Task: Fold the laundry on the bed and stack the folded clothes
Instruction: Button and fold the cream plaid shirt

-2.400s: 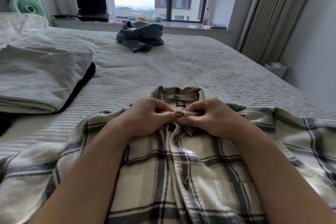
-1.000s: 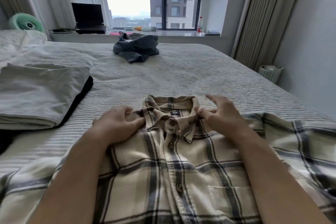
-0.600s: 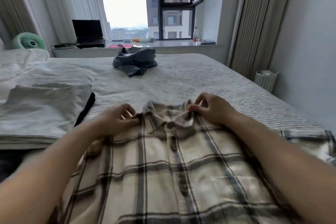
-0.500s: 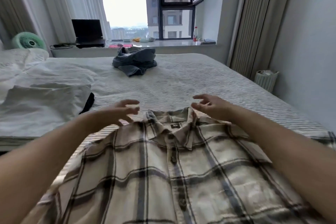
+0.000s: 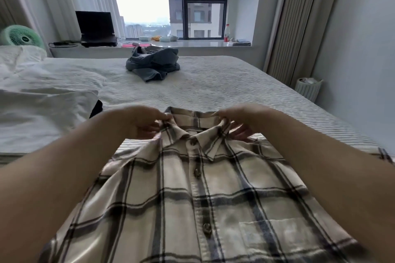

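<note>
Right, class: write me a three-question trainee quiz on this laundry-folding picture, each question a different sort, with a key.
1. True or false: the cream and grey plaid button-up shirt lies front up, buttoned.
2. The crumpled blue-grey garment lies: A) on the folded pile, B) on the far side of the striped bed cover, C) on the windowsill.
3. Fill in: the left hand and right hand each pinch the shirt at its ____.

Key: 1 true; 2 B; 3 collar.

Striped bed (image 5: pixel 224 92), plaid shirt (image 5: pixel 192 198), blue clothes (image 5: pixel 152 65)
</note>
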